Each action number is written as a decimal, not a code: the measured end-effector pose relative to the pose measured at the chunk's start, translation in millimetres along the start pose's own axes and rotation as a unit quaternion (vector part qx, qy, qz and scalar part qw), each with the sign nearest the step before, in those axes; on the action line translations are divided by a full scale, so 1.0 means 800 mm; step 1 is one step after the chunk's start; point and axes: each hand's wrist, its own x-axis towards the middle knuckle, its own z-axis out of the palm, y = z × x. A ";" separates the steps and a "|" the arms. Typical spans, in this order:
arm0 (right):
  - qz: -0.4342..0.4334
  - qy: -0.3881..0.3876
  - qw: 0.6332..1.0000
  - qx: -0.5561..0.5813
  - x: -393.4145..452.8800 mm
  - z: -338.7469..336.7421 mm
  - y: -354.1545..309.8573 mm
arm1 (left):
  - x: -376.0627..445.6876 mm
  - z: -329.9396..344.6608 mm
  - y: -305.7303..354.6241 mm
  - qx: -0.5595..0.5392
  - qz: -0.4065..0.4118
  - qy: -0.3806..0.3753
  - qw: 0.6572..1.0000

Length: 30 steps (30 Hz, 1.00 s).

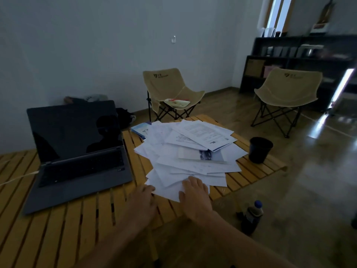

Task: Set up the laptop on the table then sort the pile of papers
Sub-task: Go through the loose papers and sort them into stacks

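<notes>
1. The dark grey open laptop (77, 157) already stands on the yellow slatted wooden table (58, 229), lid up and screen dark, so I judge my step now is the sprawling pile of white printed papers (189, 149) just beside it, to its right.
2. My right hand (194, 196) lies flat on the pile's near edge, fingers fairly straight, gripping nothing.
3. My left hand (144, 200) touches the near left corner; whether it pinches a sheet I cannot tell.
4. I should square the loose near sheets inward first, pressing lightly so the top ones don't slide.
5. I must sweep gently: the black plastic cup (260, 149) stands near the pile's far right.
</notes>
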 end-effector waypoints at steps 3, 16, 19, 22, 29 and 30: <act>0.016 -0.015 1.000 -0.009 0.000 0.006 0.016 | 0.039 0.016 0.016 0.025 0.006 -0.005 1.000; 0.029 -0.087 0.994 0.060 -0.001 -0.060 0.025 | 0.088 -0.018 0.078 0.095 0.026 -0.125 0.987; 0.139 -0.007 0.972 0.188 0.033 -0.086 0.039 | 0.092 -0.023 0.087 0.064 0.025 -0.115 0.991; 0.255 0.045 0.929 0.265 0.088 -0.111 0.059 | 0.093 -0.009 0.087 0.021 0.014 -0.095 0.995; 0.338 0.044 0.772 0.536 0.182 -0.100 0.100 | 0.088 0.032 0.075 -0.059 -0.042 -0.094 0.993; 0.376 0.062 0.735 0.561 0.193 -0.093 0.105 | 0.091 0.034 0.072 -0.050 -0.033 -0.087 0.994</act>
